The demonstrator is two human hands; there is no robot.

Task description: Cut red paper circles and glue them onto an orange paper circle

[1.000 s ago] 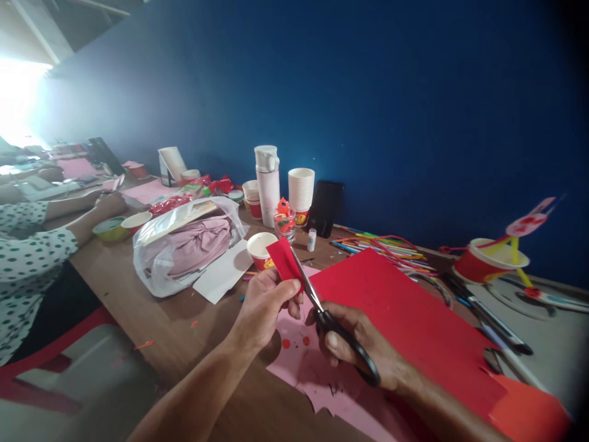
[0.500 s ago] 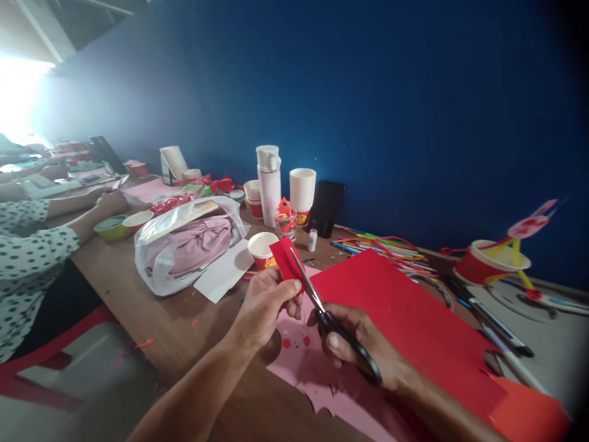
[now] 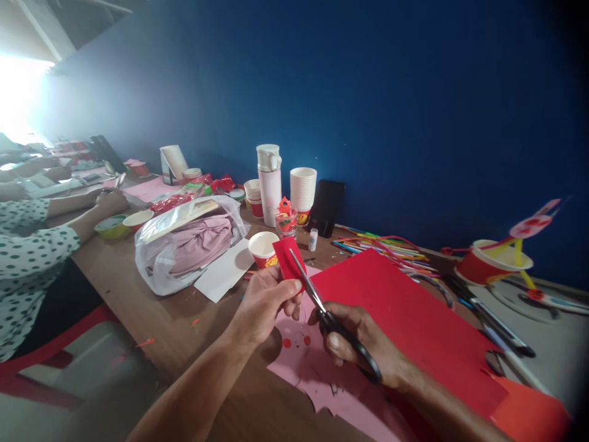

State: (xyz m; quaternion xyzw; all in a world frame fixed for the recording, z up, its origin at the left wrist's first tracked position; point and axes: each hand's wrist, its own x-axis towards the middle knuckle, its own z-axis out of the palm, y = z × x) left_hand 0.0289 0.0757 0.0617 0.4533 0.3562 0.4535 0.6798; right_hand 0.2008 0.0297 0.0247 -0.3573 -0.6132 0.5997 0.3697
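Between the thumb and fingers of my left hand (image 3: 264, 304) is a small red paper piece (image 3: 286, 255), held upright above the table. My right hand (image 3: 363, 341) grips black-handled scissors (image 3: 317, 298), whose blades point up and left along the right edge of the red piece. Whether the blades have paper between them I cannot tell. Below my hands lies a pink paper sheet (image 3: 294, 368) with red dots and dark marks. A large red paper sheet (image 3: 396, 307) lies to the right, partly under my right hand and forearm.
Behind my hands stand a paper cup (image 3: 263, 248), a white bottle (image 3: 269, 190), stacked cups (image 3: 302, 190) and a dark phone (image 3: 327, 209). Coloured sticks (image 3: 381, 248) lie by the wall. A plastic bag (image 3: 191, 245) sits left. At far left a person in dotted sleeves (image 3: 37, 245) works.
Almost nothing differs. The red paper piece has shifted very slightly right in view; both hands keep the same hold.
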